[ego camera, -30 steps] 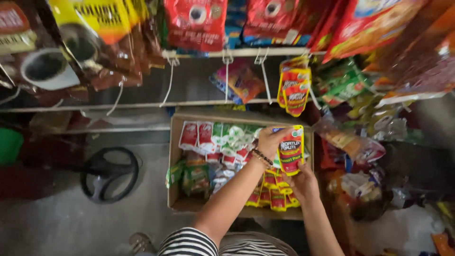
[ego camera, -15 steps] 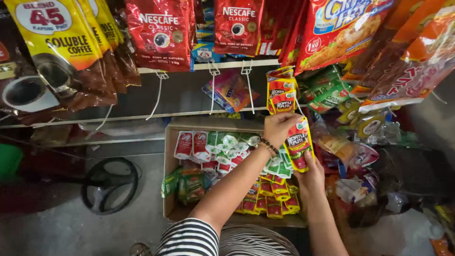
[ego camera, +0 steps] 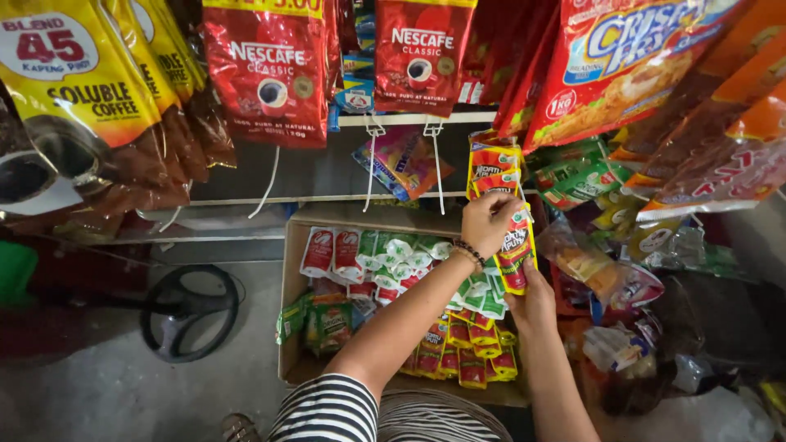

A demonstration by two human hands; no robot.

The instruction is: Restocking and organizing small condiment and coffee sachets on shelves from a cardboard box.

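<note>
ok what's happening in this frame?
A person in a striped top is handling a hanging strip of red-and-yellow sachets. The left hand grips the strip near its upper part, and the right hand supports its lower end. Below them sits an open cardboard box full of more sachets, red, green and white. Large red coffee bags hang overhead, and a black ring-shaped fan base lies on the floor.

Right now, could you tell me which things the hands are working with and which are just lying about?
In hand: sachet strip, left hand, right hand.
Lying about: cardboard box, red coffee bags, fan base, green sachets.
</note>
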